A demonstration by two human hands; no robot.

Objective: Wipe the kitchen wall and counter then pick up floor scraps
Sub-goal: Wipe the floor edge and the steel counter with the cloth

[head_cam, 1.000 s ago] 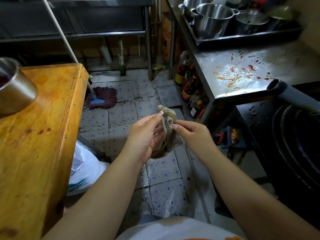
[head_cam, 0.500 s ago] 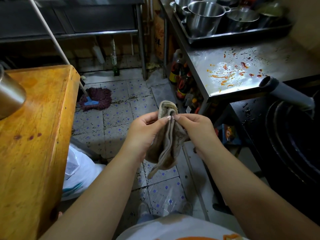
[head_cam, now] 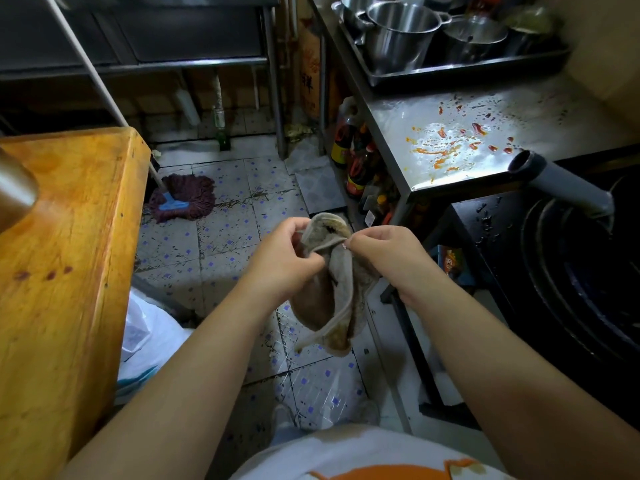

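A dirty grey-brown rag (head_cam: 332, 299) hangs between both hands above the tiled floor (head_cam: 225, 237). My left hand (head_cam: 284, 261) grips its upper left edge with curled fingers. My right hand (head_cam: 384, 254) pinches the top hem from the right. The steel counter (head_cam: 433, 109) at the right is smeared with red-orange sauce splatters (head_cam: 446, 147). Small dark scraps lie scattered across the floor tiles.
A wooden block table (head_cam: 69, 258) stands at the left with a steel bowl (head_cam: 14, 192) on it. A mop (head_cam: 183, 199) lies on the floor behind. Sauce bottles (head_cam: 349, 150) stand under the counter. Pots sit in a tray (head_cam: 467, 69); a black wok (head_cam: 581, 271) is at right. A white bag (head_cam: 149, 337) lies below the table.
Both hands have kept working the rag, spreading it so more of it hangs down. The view has shifted slightly left and closer.
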